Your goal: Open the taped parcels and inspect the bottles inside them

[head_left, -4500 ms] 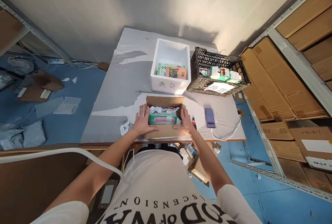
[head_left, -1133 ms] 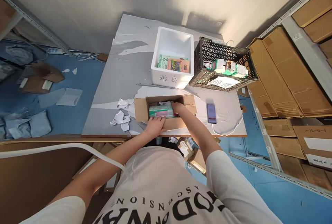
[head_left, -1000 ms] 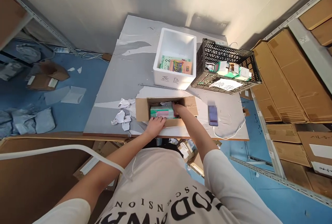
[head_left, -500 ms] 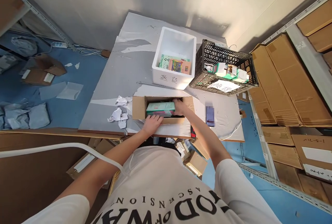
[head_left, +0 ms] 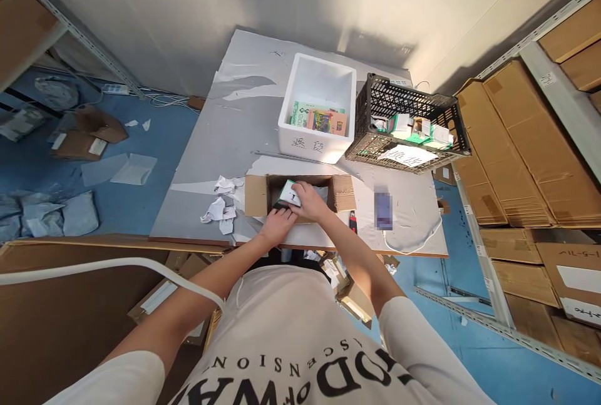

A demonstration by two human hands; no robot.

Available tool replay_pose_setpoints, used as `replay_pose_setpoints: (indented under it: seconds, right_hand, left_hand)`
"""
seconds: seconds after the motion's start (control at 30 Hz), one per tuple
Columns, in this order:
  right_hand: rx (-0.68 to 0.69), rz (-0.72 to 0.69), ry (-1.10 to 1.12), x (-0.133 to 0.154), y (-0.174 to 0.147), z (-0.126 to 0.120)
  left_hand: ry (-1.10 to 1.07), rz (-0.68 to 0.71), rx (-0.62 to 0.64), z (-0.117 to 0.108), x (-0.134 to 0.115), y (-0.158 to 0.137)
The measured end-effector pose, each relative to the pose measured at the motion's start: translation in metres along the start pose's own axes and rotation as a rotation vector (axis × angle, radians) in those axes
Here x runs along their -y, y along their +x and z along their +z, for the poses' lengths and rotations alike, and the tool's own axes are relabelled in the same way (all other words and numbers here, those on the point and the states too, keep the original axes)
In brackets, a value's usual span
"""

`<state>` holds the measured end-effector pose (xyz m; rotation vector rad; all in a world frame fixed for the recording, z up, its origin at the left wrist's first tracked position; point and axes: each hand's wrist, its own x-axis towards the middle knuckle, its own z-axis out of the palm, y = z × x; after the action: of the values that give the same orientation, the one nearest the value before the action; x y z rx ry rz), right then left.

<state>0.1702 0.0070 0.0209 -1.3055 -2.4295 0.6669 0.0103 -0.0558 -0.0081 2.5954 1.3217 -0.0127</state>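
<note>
An open cardboard box lies near the table's front edge with its side flaps spread. Inside it, a green and white product box is tilted, its white end turned up. My right hand grips this product box from the right, fingers curled over its upper end. My left hand has its fingers bent over the carton's front edge and against the product box's lower side. The carton's floor is mostly hidden by my hands.
Behind stand a white foam box with flat colourful packs and a black plastic crate with small boxes. Crumpled paper lies left. A red utility knife and a cabled phone lie right. Shelving flanks the table.
The product box has turned from lying lengthwise to tilted, with its white end up. My right hand has moved left from the carton's right end onto it.
</note>
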Motion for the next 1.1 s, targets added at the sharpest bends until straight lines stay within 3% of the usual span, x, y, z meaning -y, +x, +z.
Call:
replay_pose_setpoints:
  seconds: [0.1,0.2,0.33,0.43,0.5,0.6,0.73,0.83,0.97,1.1]
  right_hand:
    - [-0.026,-0.052,-0.028,0.004,0.002,-0.020]
    - [-0.184,-0.072,-0.043,0.010,-0.011,-0.059]
    - [-0.338,-0.066,-0.066,0.022,-0.053,-0.126]
    - [-0.354,-0.036,-0.088,0.031,-0.091,-0.153]
    - [-0.316,-0.024,-0.071,0.032,-0.109,-0.147]
    - [-0.221,-0.028,-0.024,0.025,-0.120,-0.108]
    - [-0.064,-0.014,0.001,0.003,-0.109,-0.043]
    - [-0.007,0.012,0.017,-0.011,-0.096,-0.014]
    - [-0.039,0.009,0.057,-0.014,-0.089,-0.006]
    - [-0.072,-0.034,0.076,-0.004,-0.099,-0.019]
  left_hand:
    - [-0.008,-0.028,-0.026,0.000,0.008,0.007]
    - [-0.040,-0.028,-0.075,-0.004,0.020,0.022]
    - [-0.073,0.001,-0.076,-0.017,0.039,0.053]
    - [-0.073,-0.001,-0.083,-0.024,0.048,0.075]
    - [-0.069,-0.015,-0.094,-0.025,0.050,0.084]
    - [-0.056,-0.017,-0.130,-0.023,0.050,0.090]
    - [-0.090,0.037,-0.236,-0.024,0.046,0.081]
    - [-0.134,0.045,-0.305,-0.030,0.040,0.061]
    - [-0.322,0.062,-0.365,-0.034,0.015,0.025]
    - [-0.580,-0.038,-0.307,-0.030,-0.016,0.003]
